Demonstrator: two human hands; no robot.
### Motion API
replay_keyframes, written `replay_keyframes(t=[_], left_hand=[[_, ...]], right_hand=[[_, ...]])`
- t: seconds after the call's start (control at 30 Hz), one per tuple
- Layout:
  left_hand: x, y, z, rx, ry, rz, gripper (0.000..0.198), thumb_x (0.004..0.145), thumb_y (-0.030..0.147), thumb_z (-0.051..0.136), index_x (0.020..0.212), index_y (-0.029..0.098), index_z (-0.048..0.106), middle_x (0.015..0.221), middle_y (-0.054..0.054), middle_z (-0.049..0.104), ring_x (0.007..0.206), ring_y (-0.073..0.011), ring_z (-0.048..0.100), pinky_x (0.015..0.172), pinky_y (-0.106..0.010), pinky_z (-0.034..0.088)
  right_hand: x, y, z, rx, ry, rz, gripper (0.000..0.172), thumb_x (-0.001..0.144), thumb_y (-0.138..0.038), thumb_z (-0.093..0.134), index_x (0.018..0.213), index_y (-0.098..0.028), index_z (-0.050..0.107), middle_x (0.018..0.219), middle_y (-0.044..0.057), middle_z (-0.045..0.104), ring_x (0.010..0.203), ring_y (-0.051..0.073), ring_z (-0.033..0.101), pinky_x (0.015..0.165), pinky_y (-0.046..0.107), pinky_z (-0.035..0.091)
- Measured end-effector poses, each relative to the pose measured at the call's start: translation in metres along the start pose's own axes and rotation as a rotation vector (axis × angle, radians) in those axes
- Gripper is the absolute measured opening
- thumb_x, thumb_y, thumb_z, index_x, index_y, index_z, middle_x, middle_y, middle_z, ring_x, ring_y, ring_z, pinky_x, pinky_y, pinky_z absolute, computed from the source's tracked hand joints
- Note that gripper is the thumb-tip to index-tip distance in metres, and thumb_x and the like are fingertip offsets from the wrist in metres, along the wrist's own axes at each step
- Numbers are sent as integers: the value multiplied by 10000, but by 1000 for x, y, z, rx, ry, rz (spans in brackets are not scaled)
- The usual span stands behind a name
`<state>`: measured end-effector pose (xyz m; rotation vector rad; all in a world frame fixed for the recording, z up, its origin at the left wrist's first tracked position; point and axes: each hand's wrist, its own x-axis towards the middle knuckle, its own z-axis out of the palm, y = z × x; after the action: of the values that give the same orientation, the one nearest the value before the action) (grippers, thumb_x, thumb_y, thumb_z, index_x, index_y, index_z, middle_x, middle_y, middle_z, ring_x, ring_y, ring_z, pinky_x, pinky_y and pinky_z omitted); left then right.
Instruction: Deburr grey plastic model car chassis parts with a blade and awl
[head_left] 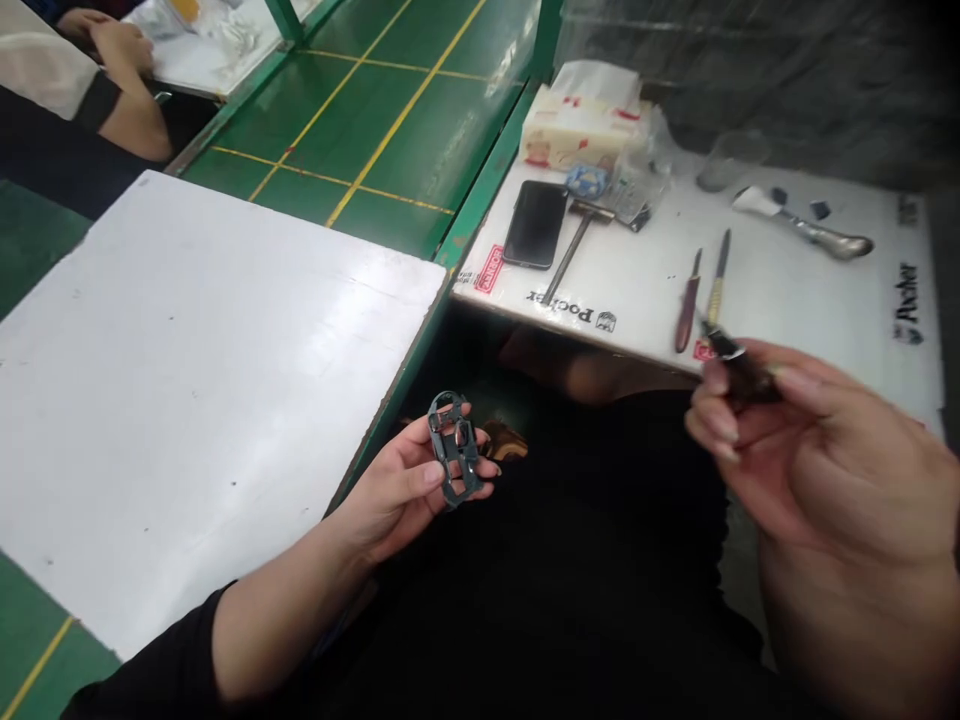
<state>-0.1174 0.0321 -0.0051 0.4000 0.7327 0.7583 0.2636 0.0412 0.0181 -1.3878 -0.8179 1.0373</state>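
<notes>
A dark openwork frame part (469, 452) is held in the left hand (401, 488), pinched between the thumb and the half-spread fingers behind it. A dark-handled tool (744, 376), somewhat blurred, is gripped in the right hand (832, 440), with the fingers curled round it. Just beyond that hand, a red-handled blade (686, 315) and a slim pale-handled blade (718, 280) are laid on a white worktop (637, 310). Farther off to its left, a T-shaped hammer (571, 256) and a black phone (535, 225) are placed. Left of the left hand, a white board (217, 400) is seen.
</notes>
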Motion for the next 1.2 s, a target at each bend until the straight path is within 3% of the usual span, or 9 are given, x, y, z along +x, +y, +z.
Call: replay_keyframes(t=[0.07,0.17,0.23,0.3,0.4,0.47,0.63,0.93,1.2], left_hand=[[-1,0,0,19,10,-2,727,861,341,1104,1512,292,784,1397,-108,868,1186,-334,914,1077,-509,758],[-3,1,0,44,9,-2,731,841,343,1113,1498,302,795,1397,-100,867,1173,-332,914,1069,-516,761],[-4,1,1,45,-14,0,700,853,328,1104,1488,309,811,1396,-87,867,1165,-317,916,1054,-487,767],[-4,1,1,45,-33,4,677,863,323,1098,1482,309,823,1390,-82,869,1151,-307,919,1024,-459,773],[-3,1,2,70,-28,3,673,861,343,1100,1473,297,824,1386,-102,875,1132,-321,921,991,-463,779],[-3,1,2,81,-30,4,672,859,348,1099,1469,291,821,1391,-114,882,1130,-330,922,984,-468,778],[-3,0,2,88,-50,8,635,871,335,1090,1451,283,835,1397,-127,897,1138,-334,926,982,-460,778],[-2,-1,0,90,-85,4,600,927,306,1055,1490,312,847,1459,-121,883,1158,-303,923,998,-431,773],[-3,1,1,97,-54,-14,652,884,326,1087,1484,306,832,1440,-128,884,1130,-313,922,1006,-453,771]], right_hand=[[-28,-4,27,79,-244,165,196,1036,-508,882,1028,-315,907,716,33,655,505,194,533,423,360,342],[-58,-2,55,24,-388,208,200,1079,-511,901,1085,-315,859,618,-35,595,505,167,535,448,294,424],[-68,0,63,-120,-394,59,161,1124,-474,870,1155,-316,855,685,-17,704,538,170,629,498,297,514],[-73,1,67,-288,-358,-182,107,1122,-393,880,1203,-326,864,861,21,822,643,190,748,569,315,593],[-73,-3,71,-450,-319,-509,209,1066,-244,921,1242,-342,863,1078,48,888,855,240,852,704,351,682],[-71,-6,74,-504,-346,-607,274,1051,-195,922,1270,-344,851,1086,44,895,903,251,865,753,359,708],[-70,-9,80,-564,-418,-650,231,1084,-208,891,1274,-333,846,1052,44,898,840,241,858,741,355,714],[-72,-6,80,-585,-400,-660,208,1100,-207,879,1262,-328,828,1045,43,897,842,236,857,745,353,713],[-70,-5,82,-592,-403,-658,205,1094,-204,884,1253,-327,840,1050,39,905,846,233,862,755,349,716]])
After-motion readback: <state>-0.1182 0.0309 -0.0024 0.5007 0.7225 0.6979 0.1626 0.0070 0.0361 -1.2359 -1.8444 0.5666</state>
